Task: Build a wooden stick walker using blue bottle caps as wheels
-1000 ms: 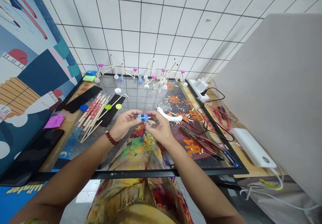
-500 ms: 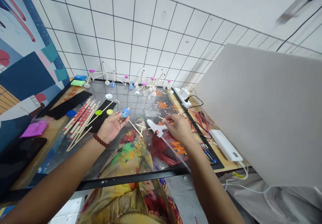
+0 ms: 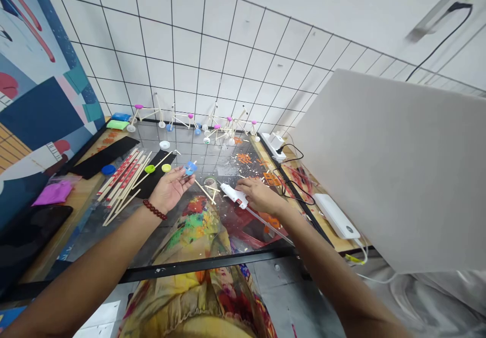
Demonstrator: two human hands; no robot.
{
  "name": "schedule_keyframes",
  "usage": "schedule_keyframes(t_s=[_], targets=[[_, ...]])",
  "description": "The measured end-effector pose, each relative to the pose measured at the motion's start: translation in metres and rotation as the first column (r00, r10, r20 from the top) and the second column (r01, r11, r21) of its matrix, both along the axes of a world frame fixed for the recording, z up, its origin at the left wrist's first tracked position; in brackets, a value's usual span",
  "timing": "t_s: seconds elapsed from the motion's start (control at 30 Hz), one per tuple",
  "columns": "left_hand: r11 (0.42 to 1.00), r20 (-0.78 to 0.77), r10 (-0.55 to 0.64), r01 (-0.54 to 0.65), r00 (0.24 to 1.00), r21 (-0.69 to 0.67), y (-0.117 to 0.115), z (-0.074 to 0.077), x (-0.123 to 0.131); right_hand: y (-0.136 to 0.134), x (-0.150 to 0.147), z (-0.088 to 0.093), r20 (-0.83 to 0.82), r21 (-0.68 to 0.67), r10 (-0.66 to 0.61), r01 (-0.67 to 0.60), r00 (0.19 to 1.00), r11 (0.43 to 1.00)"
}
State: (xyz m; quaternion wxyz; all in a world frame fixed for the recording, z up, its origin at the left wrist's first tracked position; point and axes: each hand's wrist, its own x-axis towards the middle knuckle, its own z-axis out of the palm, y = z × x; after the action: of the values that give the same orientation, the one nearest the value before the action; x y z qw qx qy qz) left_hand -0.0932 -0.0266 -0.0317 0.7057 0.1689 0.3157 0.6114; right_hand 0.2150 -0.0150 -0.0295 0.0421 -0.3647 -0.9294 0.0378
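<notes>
Between its thumb and fingers, my left hand [image 3: 171, 188] pinches a blue bottle cap [image 3: 190, 167] above the table. A white glue gun [image 3: 232, 194] lies with its nozzle toward the upper left, and a long clear glue stick [image 3: 268, 222] runs out of its back. My right hand [image 3: 258, 195] is curled at the gun's handle side, its fingers partly hidden. Short wooden sticks [image 3: 206, 192] and a roll of tape [image 3: 210, 182] lie between the hands. Left of my left hand are a green cap [image 3: 150, 168] and a yellow cap [image 3: 166, 168].
Wooden sticks with red-printed wrappers [image 3: 123, 177] lie left, near a blue cap [image 3: 108, 169]. Stick-and-cap models [image 3: 228, 125] line the back edge by the grid wall. A power strip [image 3: 274, 147], cables and a white box [image 3: 337, 216] are right, beside a large pale panel [image 3: 391, 171].
My right hand has moved slightly down and left, from pinching above the glue gun onto its handle side. My left hand still holds the blue cap. The view has shifted slightly.
</notes>
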Motion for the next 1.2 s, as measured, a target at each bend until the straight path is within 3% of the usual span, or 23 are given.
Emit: schedule_keyframes(t_s=[0.1, 0.2, 0.33, 0.5, 0.7, 0.77, 0.9, 1.0, 1.1, 1.2], targets=[[1.0, -0.004, 0.003, -0.003, 1.0, -0.006, -0.001, 0.001, 0.0, 0.01, 0.003, -0.001, -0.081, -0.038, 0.013, -0.016, 0.997, 0.999], [1.0, -0.002, 0.004, -0.004, 1.0, -0.002, -0.001, 0.002, 0.001, 0.016, 0.007, -0.002, -0.238, -0.052, -0.082, 0.072, 0.968, 0.996], [1.0, 0.01, 0.012, -0.012, 1.0, 0.006, -0.002, 0.003, 0.003, 0.015, 0.007, 0.004, -0.439, -0.098, -0.224, 0.202, 0.87, 0.975], [1.0, 0.002, -0.001, 0.001, 1.0, 0.016, -0.002, 0.002, 0.004, 0.015, -0.001, 0.012, -0.685, -0.276, -0.406, 0.301, 0.605, 0.913], [0.997, -0.044, 0.034, -0.031, 0.998, 0.069, 0.001, -0.001, 0.003, 0.009, -0.034, 0.007, -0.772, -0.451, -0.55, 0.335, 0.32, 0.827], [0.995, -0.066, 0.048, -0.042, 0.997, 0.088, 0.002, -0.004, 0.002, 0.0, -0.048, 0.004, -0.785, -0.445, -0.513, 0.26, 0.348, 0.857], [0.992, -0.119, 0.048, -0.034, 0.992, 0.118, 0.003, -0.009, 0.0, -0.02, -0.067, -0.002, -0.783, -0.299, -0.343, 0.171, 0.519, 0.939], [0.991, -0.144, 0.055, -0.036, 0.988, 0.128, 0.003, -0.011, 0.0, -0.029, -0.072, -0.004, -0.744, -0.23, -0.236, 0.093, 0.625, 0.969], [0.99, -0.163, 0.044, -0.021, 0.986, 0.14, 0.003, -0.012, 0.001, -0.033, -0.072, -0.007, -0.73, -0.244, -0.201, 0.025, 0.654, 0.969], [0.987, -0.178, 0.051, -0.023, 0.983, 0.161, 0.003, -0.014, 0.002, -0.031, -0.069, -0.013, -0.742, -0.278, -0.221, 0.009, 0.633, 0.96]])
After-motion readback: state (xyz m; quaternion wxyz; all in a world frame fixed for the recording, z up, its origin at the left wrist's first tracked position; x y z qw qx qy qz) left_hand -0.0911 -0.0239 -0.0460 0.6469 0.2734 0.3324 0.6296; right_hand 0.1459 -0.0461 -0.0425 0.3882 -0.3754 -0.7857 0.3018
